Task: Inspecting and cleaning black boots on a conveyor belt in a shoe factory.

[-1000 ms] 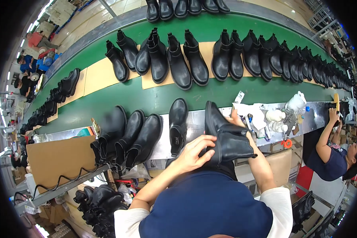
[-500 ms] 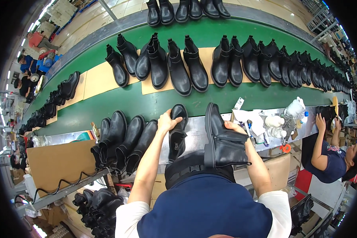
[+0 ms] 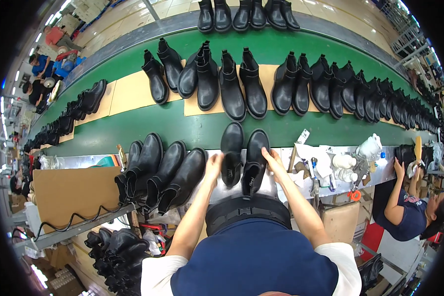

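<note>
Two black ankle boots stand side by side in front of me at the table's edge, toes pointing away: a left boot (image 3: 232, 140) and a right boot (image 3: 256, 148). My right hand (image 3: 273, 162) grips the outer side of the right boot, thumb over its upper. My left hand (image 3: 213, 166) is beside the left boot's outer side, blurred by motion; whether it touches the boot I cannot tell. To the left, several more black boots (image 3: 175, 160) lean together on the metal bench (image 3: 202, 192), toes away from me.
A green conveyor (image 3: 148, 121) carries rows of black boots on tan cardboard (image 3: 195, 107). White bottles (image 3: 344, 161), a cloth (image 3: 320, 157) and orange tape (image 3: 353, 196) lie on the right. A cardboard box (image 3: 76, 200) stands left. A co-worker (image 3: 412, 207) works at right.
The boot held tilted in my right hand has come down beside the other, toe away. My left hand has moved from the left boot's upper to its outer side. The view has shifted slightly.
</note>
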### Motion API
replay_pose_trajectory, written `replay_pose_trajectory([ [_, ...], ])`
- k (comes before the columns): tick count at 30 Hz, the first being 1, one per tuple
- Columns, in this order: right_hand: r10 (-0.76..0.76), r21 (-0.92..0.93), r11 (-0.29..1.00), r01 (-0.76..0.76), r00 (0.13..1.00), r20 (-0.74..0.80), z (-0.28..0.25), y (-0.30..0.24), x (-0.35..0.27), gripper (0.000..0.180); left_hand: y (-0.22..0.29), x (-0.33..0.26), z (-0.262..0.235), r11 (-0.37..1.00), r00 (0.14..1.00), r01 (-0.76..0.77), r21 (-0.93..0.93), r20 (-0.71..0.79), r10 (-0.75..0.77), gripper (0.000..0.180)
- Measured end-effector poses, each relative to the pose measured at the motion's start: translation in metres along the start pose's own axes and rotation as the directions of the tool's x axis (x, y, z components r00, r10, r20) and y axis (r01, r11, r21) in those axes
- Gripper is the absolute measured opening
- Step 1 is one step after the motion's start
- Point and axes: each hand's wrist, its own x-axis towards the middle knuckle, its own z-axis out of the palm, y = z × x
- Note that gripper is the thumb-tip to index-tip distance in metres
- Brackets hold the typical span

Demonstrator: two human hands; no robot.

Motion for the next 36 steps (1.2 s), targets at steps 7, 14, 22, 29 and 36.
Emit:
replay_pose_trajectory([
  [7,0.069,-0.067,0.995,-0.077,0.992,-0.109,-0.02,0.014,0.006,0.106,0.033,-0.057,0.024,0.967,0.957,0.178,-0.18,0.261,-0.128,0.062],
  [14,0.005,0.558,0.813,-0.167,0.96,0.281,-0.004,-0.033,-0.026,0.071,0.094,-0.072,0.062,0.682,0.901,0.296,-0.669,0.432,0.033,0.055],
  [22,0.018,0.513,0.851,-0.107,0.984,0.175,-0.001,-0.071,-0.028,0.064,0.133,-0.072,0.081,0.748,0.935,0.308,-0.588,0.334,-0.123,0.064],
  [29,-0.048,0.542,0.838,-0.067,0.979,0.196,-0.004,-0.052,-0.043,0.059,0.12,-0.088,0.071,0.74,0.931,0.259,-0.62,0.366,-0.019,0.051],
  [36,0.065,0.307,0.947,-0.097,0.991,0.114,-0.025,0.038,-0.036,0.07,0.039,-0.083,0.028,0.947,0.969,0.201,-0.252,0.193,-0.154,0.057],
])
